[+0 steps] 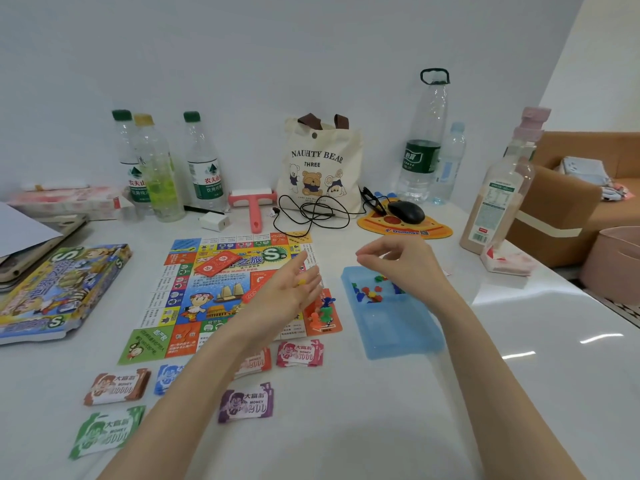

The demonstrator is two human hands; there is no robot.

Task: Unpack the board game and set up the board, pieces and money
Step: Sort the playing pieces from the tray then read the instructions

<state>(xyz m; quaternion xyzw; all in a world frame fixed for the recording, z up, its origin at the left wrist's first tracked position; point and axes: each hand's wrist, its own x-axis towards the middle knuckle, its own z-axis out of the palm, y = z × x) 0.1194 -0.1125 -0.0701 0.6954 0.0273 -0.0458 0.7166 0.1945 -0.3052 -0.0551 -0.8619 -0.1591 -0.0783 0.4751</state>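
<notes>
Board [207,289] of the game lay unfolded and flat on the white worktop [519,375], just ahead of the person. A red card stack [216,263] rested at an angle on its far half. A few small pawns [322,315] in orange, green and blue stood bunched at its near right corner.

The left hand [287,296] hovered over the right side of the board, palm up, fingers straight and loosely spread. A small yellow piece [302,282] lay on them. The right hand [405,265] hung above the far end of the blue tray [398,334], its fingers curled with thumb and forefinger tips close together; whether they pinched anything could not be told. The tray sat just right of the board, with loose coloured pieces [370,294] gathered in its far compartment.

Money lay in separate stacks along the near edge of the board:
- a pink stack [299,353] and a red stack [254,362], the latter partly hidden by the left forearm
- a blue stack [169,375], also partly covered
- a brown stack [117,386], a purple stack [246,401] and a green stack [107,431], nearer the person

The game box [59,292] lay to the left of the board, apart from it. Against the wall behind stood several plastic bottles [202,168], a cloth tote bag [318,164], a pink lint roller [254,206], and a black mouse [405,211] on an orange mouse pad [436,230].
</notes>
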